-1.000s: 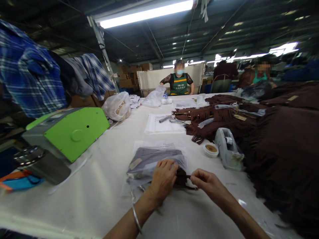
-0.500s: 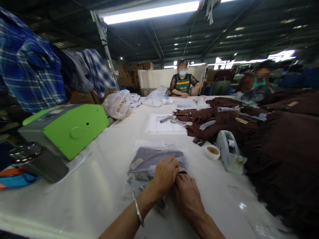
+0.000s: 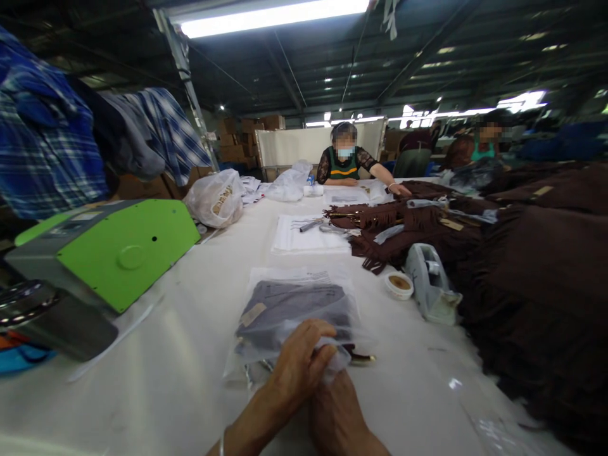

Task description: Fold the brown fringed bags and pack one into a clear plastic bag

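A clear plastic bag [image 3: 354, 297] lies flat in front of me, with a folded grey garment [image 3: 299, 304] and a beige tag [image 3: 254, 314] showing through it. My left hand [image 3: 304, 358] is closed on the bag's near edge, the film bunched between thumb and fingers. My right hand [image 3: 338, 405] is just below and partly behind it; the film and the left hand hide its fingers. A dark brown piece with a gold-coloured end [image 3: 363, 359] sticks out to the right of my hands.
A green machine [image 3: 128, 253] and a steel flask [image 3: 61, 323] stand left. A tape dispenser [image 3: 434, 285], a small round tub [image 3: 399, 285] and brown fringed garments [image 3: 536, 266] lie right. Beyond are stacked bags [image 3: 308, 237] and a co-worker [image 3: 344, 158] reaching out.
My left hand has taken up the bag's film, and my right hand has drawn back under it. The gold-ended piece now shows. The co-worker's arm has stretched toward the brown garments.
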Motion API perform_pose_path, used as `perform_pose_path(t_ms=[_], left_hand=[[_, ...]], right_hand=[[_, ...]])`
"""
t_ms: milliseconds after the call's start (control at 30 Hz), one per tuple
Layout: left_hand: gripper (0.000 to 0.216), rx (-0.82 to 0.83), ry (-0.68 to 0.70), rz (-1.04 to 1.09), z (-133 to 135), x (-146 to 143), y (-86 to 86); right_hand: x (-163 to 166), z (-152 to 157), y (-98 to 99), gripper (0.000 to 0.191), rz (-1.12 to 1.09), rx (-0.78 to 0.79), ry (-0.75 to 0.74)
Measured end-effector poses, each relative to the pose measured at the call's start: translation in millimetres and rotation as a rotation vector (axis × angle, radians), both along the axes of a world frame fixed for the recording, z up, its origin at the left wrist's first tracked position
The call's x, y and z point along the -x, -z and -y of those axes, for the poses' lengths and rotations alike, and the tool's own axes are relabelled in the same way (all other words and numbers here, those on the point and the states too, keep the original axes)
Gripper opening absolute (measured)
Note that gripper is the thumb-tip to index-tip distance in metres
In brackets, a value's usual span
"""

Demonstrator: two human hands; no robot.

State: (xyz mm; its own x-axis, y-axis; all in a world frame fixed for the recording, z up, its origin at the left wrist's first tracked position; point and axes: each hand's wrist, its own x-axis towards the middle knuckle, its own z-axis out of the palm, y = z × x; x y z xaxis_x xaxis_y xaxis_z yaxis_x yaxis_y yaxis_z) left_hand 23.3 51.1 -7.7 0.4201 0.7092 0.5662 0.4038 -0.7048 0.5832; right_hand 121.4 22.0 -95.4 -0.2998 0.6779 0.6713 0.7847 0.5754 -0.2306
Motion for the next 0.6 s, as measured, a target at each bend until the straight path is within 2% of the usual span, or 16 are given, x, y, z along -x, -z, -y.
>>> perform_pose_path(t_ms=[67,133,200,267,333,400,433,500,533,600], left_hand=[[0.018,-0.058,-0.068,0.046,5,9,1.5],[0.019,-0.134,-0.150,0.083,13,16,3.1],[0.016,-0.196,-0.161,0.045,23,15,7.0],[0.014,-0.214,-0.097,-0.094,31,5,15.0],[0.019,-0.200,-0.043,-0.281,33,-15,26.3],[0.021,-0.192,-0.093,-0.466,25,-39,38.0],[0.019,-0.192,-0.135,-0.544,19,-50,42.8],[0.010,-0.201,-0.210,-0.649,5,-66,48.8],[0.008,-0.207,-0.225,-0.672,-1,-71,49.9],[0.009,-0.220,-0.230,-0.677,-10,-76,48.9]], right_hand=[[2,15,-10.4,0.029,-0.021,-0.017,-0.034],[-13,27,-25.2,0.027,-0.052,0.007,-0.069],[-47,31,-40.6,0.026,-0.101,0.122,-0.067],[-90,24,-50.7,0.017,-0.173,0.294,0.022],[-127,8,-51.8,0.017,-0.298,0.366,0.202],[-148,-10,-45.9,0.029,-0.371,0.496,0.263],[-152,-18,-42.0,0.033,-0.380,0.551,0.259],[-152,-31,-36.1,0.027,-0.368,0.611,0.224],[-150,-34,-34.8,0.023,-0.361,0.617,0.209],[-147,-37,-35.6,0.027,-0.364,0.622,0.189]])
